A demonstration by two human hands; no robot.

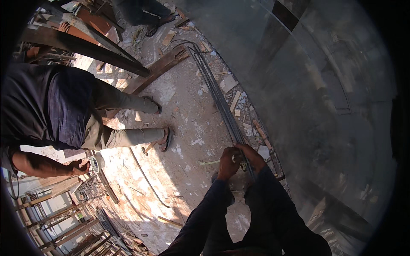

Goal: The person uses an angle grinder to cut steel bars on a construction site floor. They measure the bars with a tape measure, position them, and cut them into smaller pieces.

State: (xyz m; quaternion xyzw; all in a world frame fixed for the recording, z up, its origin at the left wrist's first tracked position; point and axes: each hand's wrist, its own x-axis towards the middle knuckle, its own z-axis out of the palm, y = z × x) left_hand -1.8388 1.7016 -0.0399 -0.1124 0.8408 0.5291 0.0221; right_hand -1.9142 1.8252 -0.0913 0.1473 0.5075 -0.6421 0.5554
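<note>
A bundle of long, thin steel rods (220, 102) slants from the far debris down to my hands, bent over at its far end. My right hand (253, 157) is closed around the near part of the bundle. Close beside it, my left hand (228, 163) is curled into a fist against the rods. A pale greenish strip (208, 162) sticks out to the left of this fist, and a crumpled bit of similar colour shows between the hands. My left fingers seem closed on that strip; their tips are hidden.
To the left stands another person (55, 102) in a dark shirt and sandals, near a hammer (149, 147). A wooden beam (158, 70) lies at the far side. Rubble and wood scraps (230, 83) line the edge of a grey surface (324, 128) on the right.
</note>
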